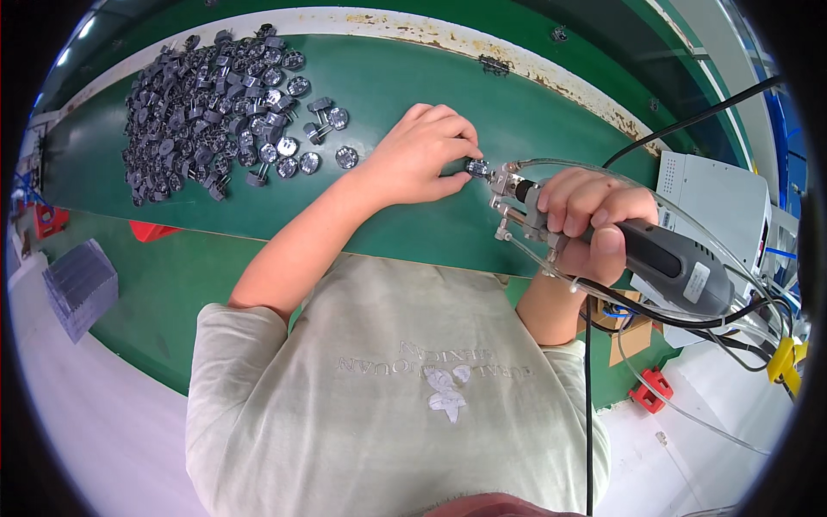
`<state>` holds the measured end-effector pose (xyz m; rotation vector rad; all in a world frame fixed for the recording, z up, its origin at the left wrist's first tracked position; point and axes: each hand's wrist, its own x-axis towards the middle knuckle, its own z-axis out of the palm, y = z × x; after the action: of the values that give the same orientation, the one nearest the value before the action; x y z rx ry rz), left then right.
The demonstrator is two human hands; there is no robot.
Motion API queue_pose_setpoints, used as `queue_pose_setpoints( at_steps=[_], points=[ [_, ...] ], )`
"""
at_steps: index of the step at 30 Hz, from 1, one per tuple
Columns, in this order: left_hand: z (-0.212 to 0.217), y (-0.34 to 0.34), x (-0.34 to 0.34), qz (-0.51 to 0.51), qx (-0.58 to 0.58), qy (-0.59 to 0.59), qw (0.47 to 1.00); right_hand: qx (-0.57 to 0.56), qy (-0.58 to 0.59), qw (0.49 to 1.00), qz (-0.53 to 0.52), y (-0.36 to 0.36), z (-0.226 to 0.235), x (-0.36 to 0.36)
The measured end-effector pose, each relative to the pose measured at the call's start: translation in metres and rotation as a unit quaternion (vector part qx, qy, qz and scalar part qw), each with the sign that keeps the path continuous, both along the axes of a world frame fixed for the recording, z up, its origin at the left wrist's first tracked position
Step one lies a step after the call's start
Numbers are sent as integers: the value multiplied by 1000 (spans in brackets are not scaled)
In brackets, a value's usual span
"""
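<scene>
Dark plastic and bright metal are joined in the handheld tool [676, 263], gripped by the curled right hand [594, 211], its long axis slanted toward the upper left. At its tip, over the smooth green tabletop [379, 82], a small round dark part [477, 169] is pinched by the left hand [424, 155] (its facing cannot be told). Similar stemmed pieces [202, 112] are heaped leftward; clear tubing [564, 161] is run past the right hand.
</scene>
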<state>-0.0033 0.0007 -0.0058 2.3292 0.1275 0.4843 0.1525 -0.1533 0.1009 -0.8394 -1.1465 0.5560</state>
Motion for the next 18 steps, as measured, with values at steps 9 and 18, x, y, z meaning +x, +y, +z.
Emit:
queue_pose_setpoints(
  at_steps=[9,18],
  points=[
    [0,1,1,-4,-5,-4,1000,4,52,998,-25,4,0,-12],
    [0,2,1,-4,-4,-1,1000,5,33,999,-24,7,-2,-13]
  ],
)
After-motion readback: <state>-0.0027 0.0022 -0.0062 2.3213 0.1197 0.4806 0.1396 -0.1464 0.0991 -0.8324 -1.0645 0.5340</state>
